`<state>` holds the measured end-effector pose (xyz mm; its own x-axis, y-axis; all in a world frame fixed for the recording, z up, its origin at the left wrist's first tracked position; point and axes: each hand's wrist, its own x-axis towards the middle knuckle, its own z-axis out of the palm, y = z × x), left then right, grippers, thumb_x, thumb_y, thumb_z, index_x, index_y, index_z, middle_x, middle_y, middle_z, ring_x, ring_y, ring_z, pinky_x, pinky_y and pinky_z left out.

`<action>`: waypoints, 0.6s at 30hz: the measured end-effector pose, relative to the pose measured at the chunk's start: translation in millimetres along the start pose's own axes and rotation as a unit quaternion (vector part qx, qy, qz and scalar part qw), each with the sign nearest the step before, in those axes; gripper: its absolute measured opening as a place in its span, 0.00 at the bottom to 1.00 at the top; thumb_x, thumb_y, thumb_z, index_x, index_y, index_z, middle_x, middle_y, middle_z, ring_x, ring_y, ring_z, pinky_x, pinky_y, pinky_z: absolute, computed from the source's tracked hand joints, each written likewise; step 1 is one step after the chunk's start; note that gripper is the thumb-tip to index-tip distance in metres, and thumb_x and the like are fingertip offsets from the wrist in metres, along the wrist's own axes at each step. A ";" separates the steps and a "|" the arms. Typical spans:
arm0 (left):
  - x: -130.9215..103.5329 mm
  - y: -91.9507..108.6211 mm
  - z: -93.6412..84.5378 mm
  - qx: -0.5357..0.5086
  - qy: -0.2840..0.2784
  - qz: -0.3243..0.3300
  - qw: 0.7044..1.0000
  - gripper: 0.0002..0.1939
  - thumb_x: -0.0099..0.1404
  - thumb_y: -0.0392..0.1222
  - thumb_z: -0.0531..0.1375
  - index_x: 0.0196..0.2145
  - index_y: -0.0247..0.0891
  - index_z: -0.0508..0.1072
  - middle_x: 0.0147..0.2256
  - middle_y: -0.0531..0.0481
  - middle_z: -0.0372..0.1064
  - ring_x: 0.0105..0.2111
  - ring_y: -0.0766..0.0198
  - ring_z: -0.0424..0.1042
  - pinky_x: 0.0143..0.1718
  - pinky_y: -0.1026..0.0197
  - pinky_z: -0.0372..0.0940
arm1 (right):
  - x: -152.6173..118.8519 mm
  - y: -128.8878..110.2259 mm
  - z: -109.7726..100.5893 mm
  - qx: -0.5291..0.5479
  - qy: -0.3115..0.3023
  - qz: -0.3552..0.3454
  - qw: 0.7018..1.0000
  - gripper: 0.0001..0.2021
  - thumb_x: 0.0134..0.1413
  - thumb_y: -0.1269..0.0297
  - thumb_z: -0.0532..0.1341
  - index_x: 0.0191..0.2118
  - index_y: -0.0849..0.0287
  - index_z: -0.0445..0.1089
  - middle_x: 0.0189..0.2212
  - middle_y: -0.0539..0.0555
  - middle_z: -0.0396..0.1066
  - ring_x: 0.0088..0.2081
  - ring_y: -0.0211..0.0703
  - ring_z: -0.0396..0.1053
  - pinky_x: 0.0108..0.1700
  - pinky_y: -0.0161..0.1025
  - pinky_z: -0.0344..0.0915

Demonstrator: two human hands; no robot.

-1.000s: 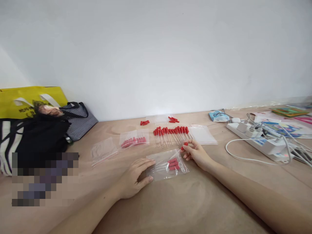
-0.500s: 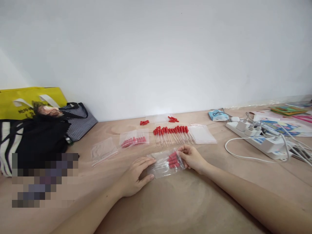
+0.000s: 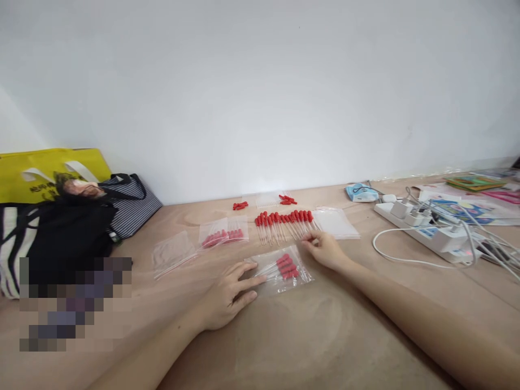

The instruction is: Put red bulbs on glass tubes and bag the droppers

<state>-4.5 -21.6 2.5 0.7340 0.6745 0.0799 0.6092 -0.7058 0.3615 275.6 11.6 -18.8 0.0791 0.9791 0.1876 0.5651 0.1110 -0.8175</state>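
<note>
A clear plastic bag (image 3: 266, 284) lies on the table with several red-headed droppers (image 3: 287, 266) inside, their heads to the right. My left hand (image 3: 233, 290) rests on the bag's left end, fingers spread. Behind the bag stretches a row of red-headed droppers (image 3: 284, 218) with thin clear stems pointing toward me. At the row's lower right end is my right hand (image 3: 323, 249), its fingers curled near the stems; whether they grip one is hidden. To the left lie filled bags (image 3: 223, 233) and an apparently unfilled bag (image 3: 173, 253).
A stack of clear bags (image 3: 337, 223) lies right of the row. Small red pieces (image 3: 288, 200) and stems lie near the wall. Farther right are a blue mask (image 3: 361, 192), a power strip (image 3: 430, 233) with cables, and papers. Cloth bags (image 3: 134, 203) stand at left.
My right hand has let go of the bag's right end and moved up to the dropper row. The bag now lies flat, and my left fingers are more spread.
</note>
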 end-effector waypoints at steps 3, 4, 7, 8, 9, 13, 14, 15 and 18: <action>-0.3 -0.2 0.4 0.001 -0.003 -0.011 1.000 0.19 0.65 0.45 0.48 0.54 0.53 0.58 0.57 0.52 0.50 0.56 0.54 0.48 0.54 0.47 0.49 | 25.6 7.4 -13.5 -0.135 0.081 -0.007 0.987 0.05 0.42 0.71 0.55 0.27 0.60 0.68 0.26 0.52 0.71 0.28 0.37 0.66 0.32 0.32 0.60; -0.4 0.0 0.6 0.000 -0.002 -0.014 1.000 0.19 0.64 0.45 0.48 0.54 0.53 0.57 0.57 0.52 0.50 0.56 0.53 0.49 0.54 0.46 0.50 | 34.4 8.6 -15.8 -0.155 0.092 0.001 0.984 0.05 0.42 0.71 0.55 0.28 0.61 0.68 0.27 0.52 0.71 0.30 0.38 0.67 0.33 0.32 0.59; -0.7 1.1 0.5 -0.003 0.002 -0.018 1.000 0.19 0.64 0.45 0.48 0.54 0.52 0.58 0.56 0.51 0.51 0.56 0.53 0.50 0.54 0.47 0.51 | 57.2 9.0 -14.3 -0.180 0.100 0.024 0.978 0.07 0.41 0.71 0.55 0.30 0.62 0.68 0.28 0.54 0.71 0.31 0.40 0.67 0.32 0.32 0.58; -0.8 1.6 0.2 -0.001 0.003 -0.020 1.000 0.19 0.64 0.45 0.48 0.54 0.52 0.58 0.56 0.51 0.51 0.56 0.53 0.50 0.54 0.47 0.51 | 63.1 8.6 -11.5 -0.186 0.101 0.031 0.977 0.07 0.41 0.71 0.55 0.30 0.63 0.67 0.28 0.55 0.71 0.31 0.41 0.67 0.32 0.32 0.58; -1.0 2.2 -0.1 0.000 0.003 -0.020 1.000 0.19 0.64 0.45 0.48 0.54 0.51 0.58 0.56 0.50 0.51 0.56 0.54 0.50 0.54 0.47 0.51 | 68.1 8.0 -8.2 -0.193 0.101 0.040 0.975 0.08 0.40 0.71 0.56 0.31 0.63 0.67 0.28 0.56 0.70 0.32 0.42 0.67 0.31 0.33 0.58; -1.3 4.5 -2.5 -0.001 0.000 -0.022 1.000 0.19 0.64 0.44 0.49 0.53 0.50 0.59 0.56 0.49 0.52 0.55 0.55 0.51 0.53 0.48 0.52 | 80.0 5.7 4.5 -0.209 0.100 0.078 0.970 0.11 0.37 0.72 0.57 0.33 0.67 0.66 0.29 0.61 0.70 0.31 0.46 0.68 0.28 0.33 0.56; -1.1 5.0 -3.1 -0.001 0.000 -0.023 1.000 0.19 0.64 0.44 0.49 0.53 0.49 0.59 0.55 0.49 0.52 0.55 0.55 0.51 0.53 0.49 0.52 | 81.5 4.9 6.7 -0.210 0.099 0.086 0.969 0.11 0.37 0.72 0.57 0.33 0.67 0.66 0.28 0.62 0.70 0.31 0.47 0.68 0.27 0.34 0.56; -0.9 5.3 -3.6 -0.002 -0.002 -0.024 1.000 0.19 0.64 0.44 0.49 0.53 0.49 0.59 0.55 0.48 0.52 0.55 0.55 0.51 0.53 0.49 0.52 | 82.7 3.8 8.4 -0.209 0.097 0.093 0.969 0.11 0.36 0.73 0.56 0.33 0.67 0.66 0.28 0.62 0.70 0.30 0.47 0.68 0.26 0.34 0.56; -0.6 5.4 -3.8 -0.002 -0.003 -0.025 1.000 0.19 0.64 0.44 0.49 0.53 0.48 0.60 0.55 0.48 0.52 0.55 0.55 0.51 0.54 0.49 0.52 | 85.1 -1.8 9.9 -0.199 0.090 0.105 0.970 0.10 0.35 0.76 0.56 0.30 0.67 0.67 0.26 0.62 0.70 0.29 0.48 0.68 0.25 0.34 0.56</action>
<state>-2.8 -25.0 7.9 0.7044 0.7075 0.0567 0.6440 -0.6707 0.3681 273.2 96.5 -6.8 0.3490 0.9230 0.1620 0.7910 -0.1975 -0.5790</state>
